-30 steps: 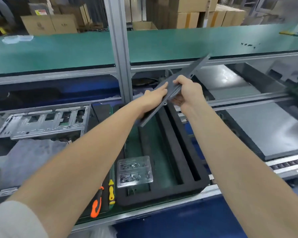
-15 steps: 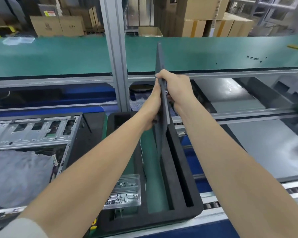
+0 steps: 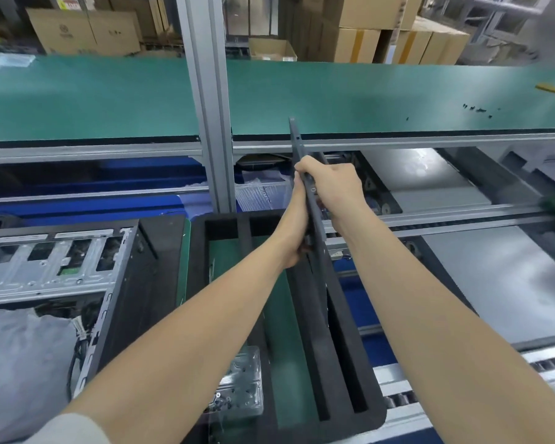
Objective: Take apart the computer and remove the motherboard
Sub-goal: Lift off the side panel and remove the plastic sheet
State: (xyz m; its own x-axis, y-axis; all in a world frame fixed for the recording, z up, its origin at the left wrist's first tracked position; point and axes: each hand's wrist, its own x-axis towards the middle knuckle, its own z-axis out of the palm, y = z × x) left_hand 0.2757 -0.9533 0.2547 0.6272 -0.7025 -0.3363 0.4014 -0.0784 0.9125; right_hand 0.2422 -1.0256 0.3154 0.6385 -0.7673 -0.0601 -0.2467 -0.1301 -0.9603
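Note:
A dark grey side panel (image 3: 314, 219) stands on edge, upright, with its lower part inside a slot of the black foam rack (image 3: 350, 347). My left hand (image 3: 293, 232) presses against the panel's left face. My right hand (image 3: 330, 187) grips its top edge from the right. The opened computer case (image 3: 77, 267) lies at the left, its metal drive cage and cables exposed. The motherboard is hidden from view.
A clear plastic tray of screws (image 3: 241, 386) sits by the rack's left side. An aluminium post (image 3: 205, 107) rises just behind the rack. A green shelf (image 3: 366, 97) runs across the back. Grey panels (image 3: 494, 283) lie on the conveyor at right.
The panel went from a slanted hold above the rack to upright, then sank lower into the foam slot. Both hands came down with it.

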